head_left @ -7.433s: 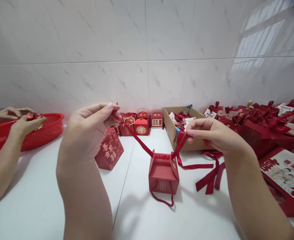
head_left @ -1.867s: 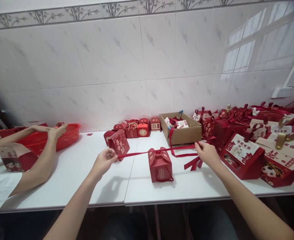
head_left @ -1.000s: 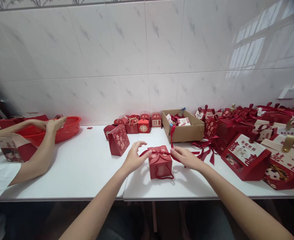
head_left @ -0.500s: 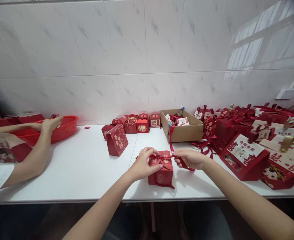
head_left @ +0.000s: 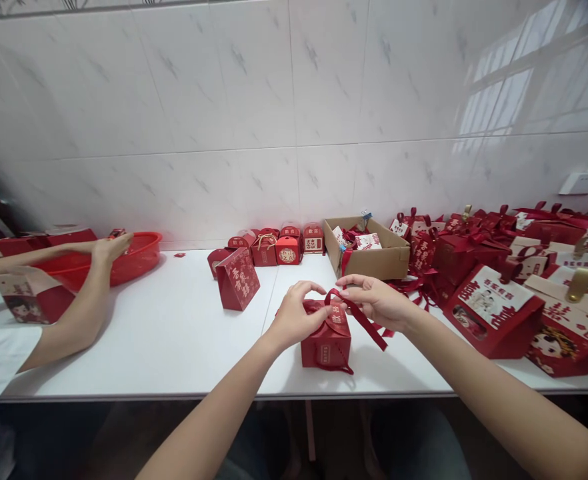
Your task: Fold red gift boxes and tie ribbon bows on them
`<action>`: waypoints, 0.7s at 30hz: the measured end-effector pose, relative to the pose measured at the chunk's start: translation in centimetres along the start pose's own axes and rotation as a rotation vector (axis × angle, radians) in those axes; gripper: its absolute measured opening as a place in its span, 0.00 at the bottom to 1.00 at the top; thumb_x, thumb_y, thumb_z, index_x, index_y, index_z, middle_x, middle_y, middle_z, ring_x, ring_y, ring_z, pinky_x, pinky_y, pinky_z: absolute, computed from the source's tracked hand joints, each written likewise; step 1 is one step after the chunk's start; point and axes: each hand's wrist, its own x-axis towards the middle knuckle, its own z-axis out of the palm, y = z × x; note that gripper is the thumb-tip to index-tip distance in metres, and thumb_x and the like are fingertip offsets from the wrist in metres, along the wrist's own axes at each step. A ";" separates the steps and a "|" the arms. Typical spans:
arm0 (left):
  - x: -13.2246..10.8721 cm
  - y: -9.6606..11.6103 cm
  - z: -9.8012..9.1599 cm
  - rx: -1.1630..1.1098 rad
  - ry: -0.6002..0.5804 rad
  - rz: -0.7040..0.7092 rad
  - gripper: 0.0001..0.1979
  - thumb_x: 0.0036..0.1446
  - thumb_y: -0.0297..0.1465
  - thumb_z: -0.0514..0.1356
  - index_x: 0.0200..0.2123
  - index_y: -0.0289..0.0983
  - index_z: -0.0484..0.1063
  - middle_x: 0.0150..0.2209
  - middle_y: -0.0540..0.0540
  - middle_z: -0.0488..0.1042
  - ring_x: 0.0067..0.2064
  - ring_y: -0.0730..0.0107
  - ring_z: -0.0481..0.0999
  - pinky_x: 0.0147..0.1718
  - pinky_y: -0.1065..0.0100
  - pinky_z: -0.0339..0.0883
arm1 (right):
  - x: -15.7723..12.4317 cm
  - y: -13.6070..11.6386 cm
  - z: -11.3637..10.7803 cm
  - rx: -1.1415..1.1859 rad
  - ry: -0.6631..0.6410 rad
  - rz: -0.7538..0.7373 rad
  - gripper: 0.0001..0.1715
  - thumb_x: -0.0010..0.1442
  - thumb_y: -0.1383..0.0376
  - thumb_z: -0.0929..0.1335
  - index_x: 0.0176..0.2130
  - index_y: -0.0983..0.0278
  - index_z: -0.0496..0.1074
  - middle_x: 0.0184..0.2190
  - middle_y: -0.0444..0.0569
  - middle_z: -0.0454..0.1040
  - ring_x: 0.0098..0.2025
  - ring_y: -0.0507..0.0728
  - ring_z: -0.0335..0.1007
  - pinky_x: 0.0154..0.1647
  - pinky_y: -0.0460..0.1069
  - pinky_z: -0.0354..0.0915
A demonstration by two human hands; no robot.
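Note:
A red gift box (head_left: pixel 325 350) with gold lettering stands on the white table (head_left: pixel 174 353) in front of me, a red cord hanging over its front. Over its top, my left hand (head_left: pixel 301 312) pinches a red ribbon (head_left: pixel 367 325) near the middle of the lid. My right hand (head_left: pixel 377 300) grips the same ribbon between thumb and fingers, just right of and above the box. The ribbon arches up in a loop between the two hands, and one tail hangs down to the right. The lid is partly hidden behind my left hand.
Several small red boxes (head_left: pixel 289 250) line the wall, with a larger red box (head_left: pixel 239 280) before them. A cardboard box (head_left: pixel 384 257) of ribbons and cards stands behind. Many finished gift boxes (head_left: pixel 494 313) crowd the right. At left, a co-worker's hands (head_left: pixel 107 250) are over a red basin (head_left: pixel 137 260).
My right hand has moved up and nearer my left hand, and the ribbon, pulled straight before, now forms a raised loop. The co-worker's hands remain at the basin.

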 end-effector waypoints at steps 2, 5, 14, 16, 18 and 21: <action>0.5 0.1 0.3 -0.030 0.047 0.041 0.05 0.50 0.28 0.59 0.34 0.38 0.70 0.37 0.48 0.75 0.41 0.66 0.74 0.42 0.64 0.68 | 0.0 0.2 0.0 -0.033 -0.015 -0.021 0.19 0.47 0.65 0.75 0.40 0.62 0.71 0.29 0.45 0.75 0.33 0.51 0.72 0.37 0.46 0.65; 1.1 0.1 0.5 0.010 0.090 0.111 0.03 0.50 0.25 0.57 0.27 0.37 0.69 0.29 0.50 0.75 0.33 0.70 0.74 0.36 0.68 0.67 | -0.2 0.3 -0.1 -0.097 0.010 -0.051 0.20 0.45 0.64 0.76 0.39 0.62 0.71 0.28 0.43 0.74 0.33 0.50 0.72 0.36 0.45 0.64; 0.7 -0.8 0.7 0.080 0.171 0.206 0.04 0.48 0.23 0.56 0.26 0.38 0.66 0.29 0.50 0.74 0.33 0.69 0.74 0.34 0.69 0.66 | -1.4 0.6 -0.4 -0.366 0.015 0.110 0.24 0.51 0.47 0.69 0.25 0.66 0.67 0.20 0.41 0.64 0.21 0.46 0.58 0.21 0.43 0.53; 0.6 -0.9 0.8 0.070 0.169 0.229 0.05 0.48 0.22 0.56 0.27 0.38 0.66 0.29 0.51 0.74 0.33 0.70 0.74 0.34 0.69 0.66 | -1.8 0.4 -0.2 -0.437 -0.018 0.060 0.21 0.50 0.50 0.71 0.26 0.66 0.69 0.21 0.42 0.65 0.22 0.46 0.59 0.22 0.43 0.54; 0.7 -1.1 0.9 0.075 0.168 0.247 0.05 0.48 0.22 0.56 0.27 0.38 0.65 0.28 0.52 0.73 0.32 0.71 0.73 0.32 0.70 0.65 | -2.2 0.2 0.1 -0.536 0.044 -0.023 0.19 0.48 0.52 0.72 0.29 0.65 0.70 0.23 0.43 0.68 0.25 0.48 0.62 0.23 0.43 0.56; 0.8 -1.3 1.0 0.107 0.186 0.269 0.06 0.48 0.21 0.56 0.27 0.38 0.65 0.26 0.52 0.70 0.30 0.73 0.71 0.31 0.71 0.65 | -3.3 -0.1 0.7 -0.802 0.225 -0.273 0.17 0.50 0.53 0.70 0.29 0.64 0.71 0.26 0.46 0.70 0.26 0.51 0.65 0.24 0.45 0.59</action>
